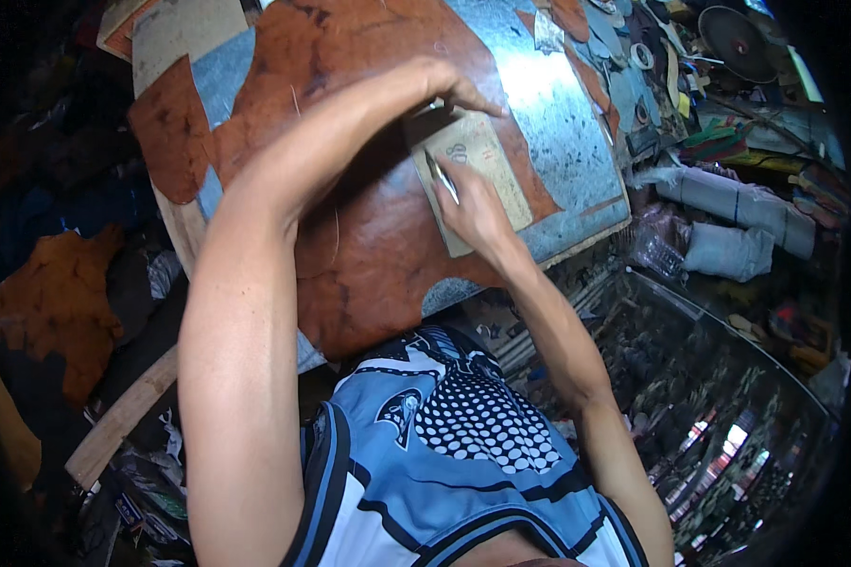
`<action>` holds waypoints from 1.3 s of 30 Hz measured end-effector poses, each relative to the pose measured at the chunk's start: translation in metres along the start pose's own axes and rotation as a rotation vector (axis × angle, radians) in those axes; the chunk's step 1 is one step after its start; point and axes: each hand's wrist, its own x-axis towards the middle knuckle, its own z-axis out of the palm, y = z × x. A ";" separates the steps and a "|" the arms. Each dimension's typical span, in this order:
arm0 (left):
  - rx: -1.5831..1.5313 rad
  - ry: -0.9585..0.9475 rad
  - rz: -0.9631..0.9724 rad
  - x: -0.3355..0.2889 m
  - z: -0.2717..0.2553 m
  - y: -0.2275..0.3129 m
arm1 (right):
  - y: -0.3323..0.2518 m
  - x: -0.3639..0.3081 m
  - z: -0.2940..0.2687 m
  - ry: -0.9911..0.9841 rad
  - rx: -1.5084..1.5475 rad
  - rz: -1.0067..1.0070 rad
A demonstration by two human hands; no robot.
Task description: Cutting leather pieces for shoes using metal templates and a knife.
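A brown, dark-mottled piece of leather covers much of the work table. On it lies a pale rectangular card template with some marks on its face. My left hand arches over the template's far edge, its fingers stretched out and pressing down there; part of the hand is turned away. My right hand rests over the template's left side. Held in its fingers is a slim silver pen, its tip pointing up and left at the template's left edge.
A shiny metal sheet tops the table under the leather. Smaller leather pieces lie at the left. Scraps and tape rolls crowd the far right. Wrapped bundles lie beyond the table, and a glass-topped case stands at the near right.
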 end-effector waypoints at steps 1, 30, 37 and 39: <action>-0.023 -0.024 -0.026 0.003 -0.005 0.003 | -0.001 0.022 0.006 0.011 -0.010 0.034; 0.324 -0.026 0.063 0.065 0.005 -0.004 | 0.021 0.103 0.061 0.046 -0.324 0.227; 0.565 -0.049 0.035 0.048 0.010 -0.014 | 0.003 0.081 0.048 -0.073 -0.314 0.244; 0.634 -0.057 0.029 0.043 0.012 -0.017 | 0.006 0.075 0.047 -0.119 -0.320 0.300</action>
